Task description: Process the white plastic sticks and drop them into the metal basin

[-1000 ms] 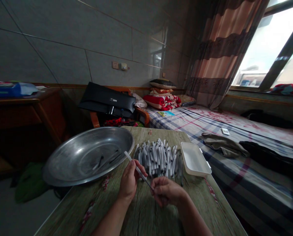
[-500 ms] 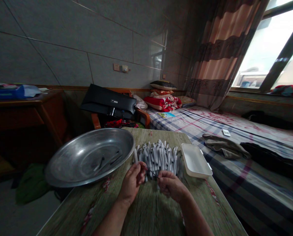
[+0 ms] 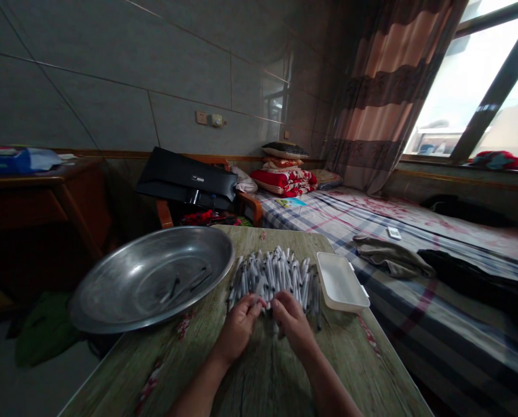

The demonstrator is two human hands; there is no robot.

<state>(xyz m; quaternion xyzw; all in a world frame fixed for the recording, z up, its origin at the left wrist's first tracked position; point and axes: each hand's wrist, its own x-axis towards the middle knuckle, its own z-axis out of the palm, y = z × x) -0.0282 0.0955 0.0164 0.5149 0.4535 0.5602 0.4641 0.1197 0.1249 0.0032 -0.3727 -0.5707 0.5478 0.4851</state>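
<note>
My left hand (image 3: 240, 321) is closed in a pinch on a slim whitish pen (image 3: 261, 285), whose upper part sticks up past the fingers. Close beside it, my right hand (image 3: 291, 321) pinches with thumb and forefinger; what lies between those fingertips is too small to make out. The two sets of fingertips nearly meet. Just beyond them, a heap of white pens with dark ends (image 3: 280, 269) is spread on the wood-patterned table (image 3: 259, 370).
A wide steel basin (image 3: 124, 266) at the left holds a few thin dark pen pieces (image 3: 198, 279). Right of the heap stands a white plastic box (image 3: 341, 281). Beyond the table are a bed (image 3: 328, 214) and a chair bearing a black case (image 3: 187, 179).
My hands have come closer together, and the pen in my left hand has shifted right. The dark thin piece seen between the hands earlier no longer shows. The view has shifted slightly.
</note>
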